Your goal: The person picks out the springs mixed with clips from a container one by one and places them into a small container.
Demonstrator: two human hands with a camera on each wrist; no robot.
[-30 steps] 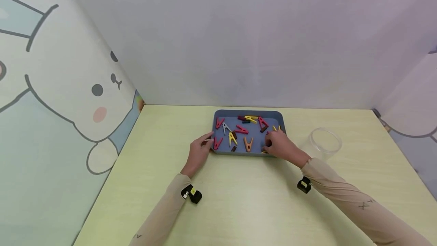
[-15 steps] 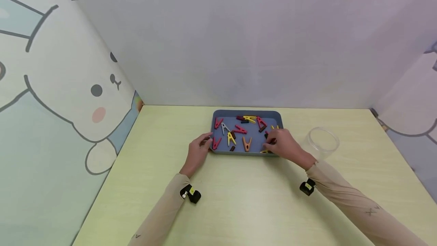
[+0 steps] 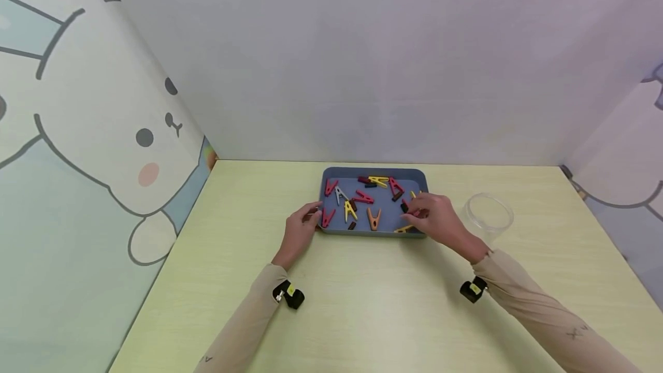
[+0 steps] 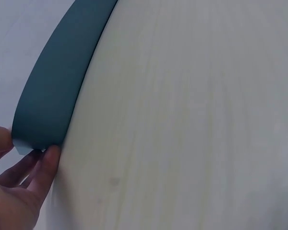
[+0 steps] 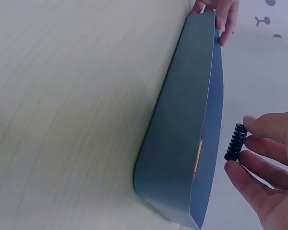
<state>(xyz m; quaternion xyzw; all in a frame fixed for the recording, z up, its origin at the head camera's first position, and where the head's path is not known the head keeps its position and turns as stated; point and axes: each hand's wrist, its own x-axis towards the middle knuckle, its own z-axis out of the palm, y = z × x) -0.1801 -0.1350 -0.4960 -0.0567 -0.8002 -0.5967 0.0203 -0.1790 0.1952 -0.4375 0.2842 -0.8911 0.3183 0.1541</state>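
Above the right end of a grey-blue tray (image 3: 373, 234), my right hand (image 3: 437, 219) pinches a small black coil spring (image 5: 236, 142) between thumb and fingertips. In the head view the spring is hard to make out. My left hand (image 3: 302, 229) grips the tray's left end, thumb and fingers at its near corner (image 4: 38, 139). Several plastic clips lie in the tray, among them an orange clip (image 3: 373, 219), a yellow clip (image 3: 349, 212) and a red clip (image 3: 328, 217). Another yellow clip (image 3: 403, 229) lies near the right hand.
A clear round plastic container (image 3: 468, 212) stands on the pale wooden table (image 3: 362, 292), right of the tray. Behind the table rises a plain pale wall (image 3: 362, 73). A wall with a cartoon rabbit (image 3: 103, 131) borders the left side.
My right hand has lifted slightly and shifted right from the tray's near right corner, uncovering more of the yellow clip there. My left hand keeps its place on the tray.
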